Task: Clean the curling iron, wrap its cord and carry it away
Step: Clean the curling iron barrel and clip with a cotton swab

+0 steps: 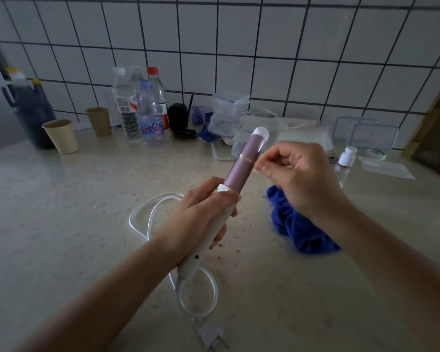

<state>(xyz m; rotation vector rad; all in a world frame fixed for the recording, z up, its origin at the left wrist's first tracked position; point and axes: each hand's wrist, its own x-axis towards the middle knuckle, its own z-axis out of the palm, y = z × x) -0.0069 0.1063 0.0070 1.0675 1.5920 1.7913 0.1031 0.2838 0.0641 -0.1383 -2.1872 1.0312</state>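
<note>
Plainly, the curling iron [241, 161] is off the tabletop [61, 224], tilted up and away. The left hand [198, 212] has its fingers [220, 237] clamped round the white handle. The right hand [297, 174] curls its fingers [264, 167], thumb against forefinger, just beside the pink barrel; whether they nip anything I cannot tell. It looks light and stiff, the barrel slick, so the handle seems the place to grip. Below the left fingers the limp cord [148, 212] loops; a blue cloth [297, 229] lies under the right ones.
</note>
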